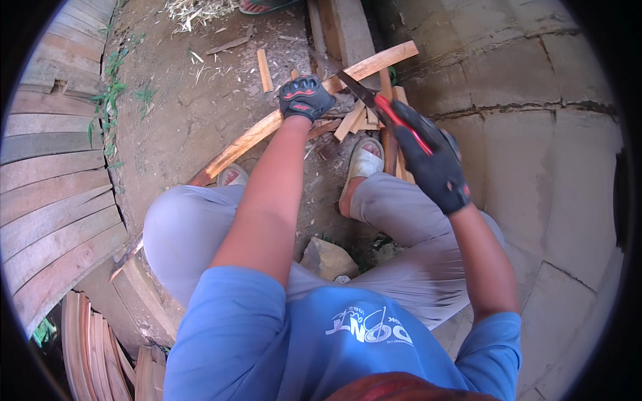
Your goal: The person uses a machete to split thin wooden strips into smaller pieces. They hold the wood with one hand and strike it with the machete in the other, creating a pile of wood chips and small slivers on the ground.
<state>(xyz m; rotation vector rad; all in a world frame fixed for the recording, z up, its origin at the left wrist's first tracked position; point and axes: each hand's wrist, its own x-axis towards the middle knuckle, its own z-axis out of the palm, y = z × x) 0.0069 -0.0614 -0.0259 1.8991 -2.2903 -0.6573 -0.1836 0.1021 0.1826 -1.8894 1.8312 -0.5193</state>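
Observation:
My left hand, in a black glove with red trim, is closed round a long wooden strip. The strip slants from beside my left knee up to the far right. My right hand, gloved alike, grips the red-and-black handle of a handsaw. Its dark blade lies across the strip, just right of my left hand; the teeth are too small to make out. Beneath the strip, short wood offcuts lie near my right foot.
A thick beam stands beyond the strip. Stacked planks line the left, with more boards at lower left. Concrete slabs cover the right. A stone lies between my legs. Wood shavings and another person's foot are at the top.

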